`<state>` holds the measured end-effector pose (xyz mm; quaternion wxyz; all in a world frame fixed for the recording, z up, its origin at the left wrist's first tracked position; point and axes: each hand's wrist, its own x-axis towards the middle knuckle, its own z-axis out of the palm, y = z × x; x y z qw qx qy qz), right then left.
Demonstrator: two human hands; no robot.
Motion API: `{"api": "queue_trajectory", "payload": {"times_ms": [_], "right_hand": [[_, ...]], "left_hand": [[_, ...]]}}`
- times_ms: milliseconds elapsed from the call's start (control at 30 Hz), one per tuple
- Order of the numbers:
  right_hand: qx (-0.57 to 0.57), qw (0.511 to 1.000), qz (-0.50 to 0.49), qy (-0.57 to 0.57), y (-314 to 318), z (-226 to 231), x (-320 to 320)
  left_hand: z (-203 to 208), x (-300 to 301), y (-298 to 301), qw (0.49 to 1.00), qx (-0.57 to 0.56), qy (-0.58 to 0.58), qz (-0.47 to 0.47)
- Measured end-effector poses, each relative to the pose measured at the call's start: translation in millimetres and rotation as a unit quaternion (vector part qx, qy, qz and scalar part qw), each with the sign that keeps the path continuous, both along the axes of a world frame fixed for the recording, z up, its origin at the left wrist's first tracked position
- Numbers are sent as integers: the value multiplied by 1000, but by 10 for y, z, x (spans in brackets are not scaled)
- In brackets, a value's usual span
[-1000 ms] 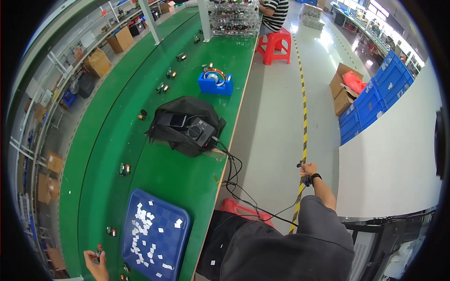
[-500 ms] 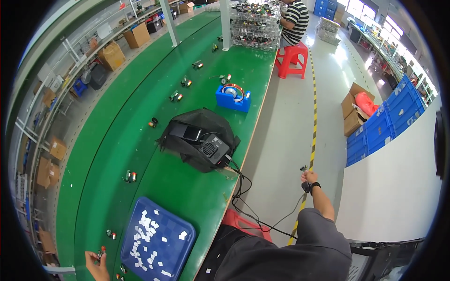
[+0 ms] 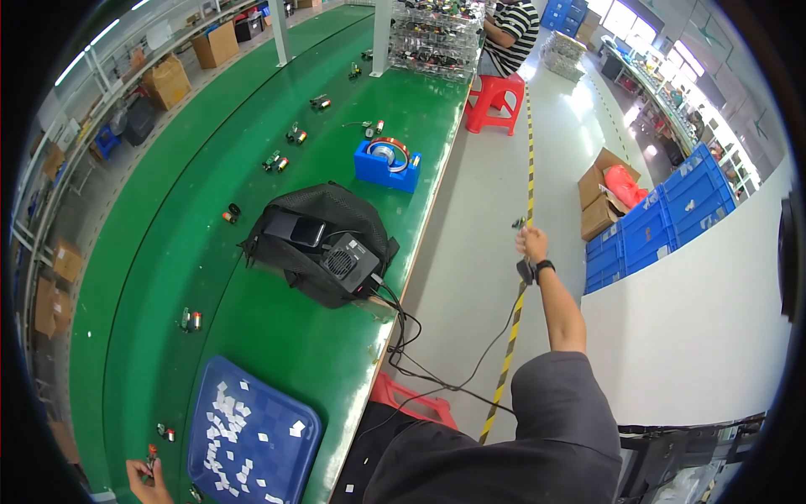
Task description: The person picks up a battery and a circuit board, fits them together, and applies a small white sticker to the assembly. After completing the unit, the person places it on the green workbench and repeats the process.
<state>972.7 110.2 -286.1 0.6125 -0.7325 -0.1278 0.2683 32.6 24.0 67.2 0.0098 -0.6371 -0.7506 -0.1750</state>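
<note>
At the lower left my left hand (image 3: 149,483) is closed on a small electronic assembly (image 3: 152,454) with an orange-red end, held by the thumb and fingers beside the blue tray. My right arm reaches out over the floor to the right, and my right hand (image 3: 531,244) is closed on a small dark part (image 3: 519,223) that sticks out past the fingers; its kind is too small to make out. A black watch-like band is on that wrist. Many white paper pieces (image 3: 225,412) lie on the blue tray (image 3: 304,458). Another small motor assembly (image 3: 170,434) lies just above my left hand.
Several similar assemblies (image 3: 275,161) are spread along the green bench (image 3: 277,336). A black bag (image 3: 336,202) with devices and cables lies mid-bench, near a blue tape holder (image 3: 387,174). Beyond are stacked clear trays (image 3: 432,38), a red stool (image 3: 495,105), a seated person and blue crates (image 3: 672,220).
The whole view has shifted, so the bench and its things sit farther left. My right arm stretches farther out with the small part. My left hand still holds the assembly.
</note>
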Motion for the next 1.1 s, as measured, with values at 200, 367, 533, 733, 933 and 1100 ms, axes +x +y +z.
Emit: {"api": "queue_trajectory", "payload": {"times_ms": [200,367,533,733,933,1100], "right_hand": [[81,993,42,-74,821,993,354],[85,987,53,-126,1312,1766,312],[116,975,44,-185,1479,2223,199],[138,932,45,-333,1545,2368,-120],[159,923,52,-346,1613,2465,-251],[220,950,37,-221,1736,2535,-177]], "left_hand": [[20,-30,-239,1000,-1,3,12],[73,9,-369,1000,13,-10,25],[31,-20,-407,999,32,-5,1],[-63,-82,-406,999,38,-30,-9],[-76,-92,-351,999,29,-27,-11],[-116,-151,-320,999,29,-28,-4]]}}
